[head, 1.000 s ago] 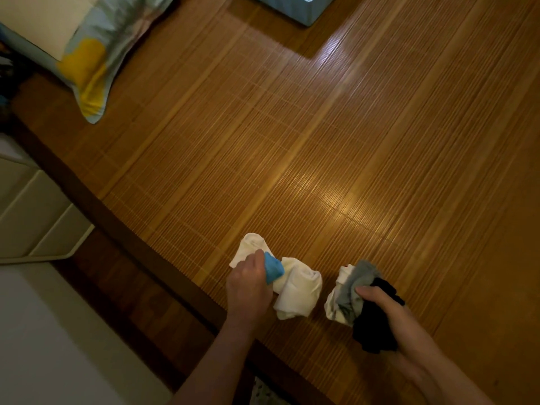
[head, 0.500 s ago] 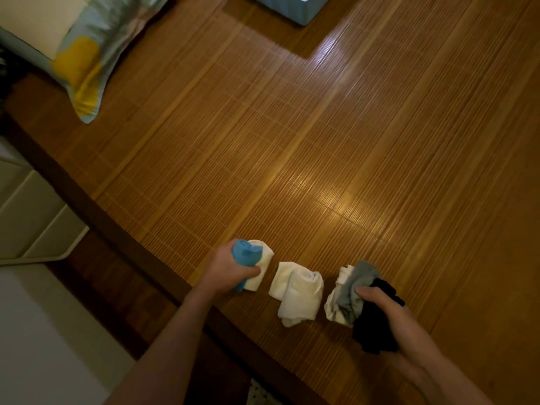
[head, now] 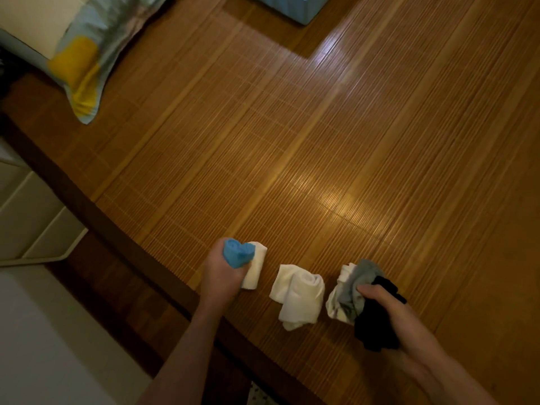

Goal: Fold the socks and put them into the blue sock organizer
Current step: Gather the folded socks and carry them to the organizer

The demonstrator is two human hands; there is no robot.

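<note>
My left hand (head: 223, 277) clenches the blue-and-white sock roll (head: 244, 263), ready to carry. My right hand (head: 388, 320) grasps the grey-and-black sock bundle (head: 355, 290), keeping it folded.

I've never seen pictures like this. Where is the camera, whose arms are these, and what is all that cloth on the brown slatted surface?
There is no machine here. A person wears one camera on the head, so you are looking down along their two bare arms. The left hand grips a rolled blue-and-white sock. The right hand holds a loose bundle of grey, white and black socks. Between the hands, a rolled white sock lies free on the brown bamboo slat mat. At the top edge you can see one corner of the light blue sock organizer; its inside is out of view. A pale pillow with yellow patches lies at the upper left.
</note>
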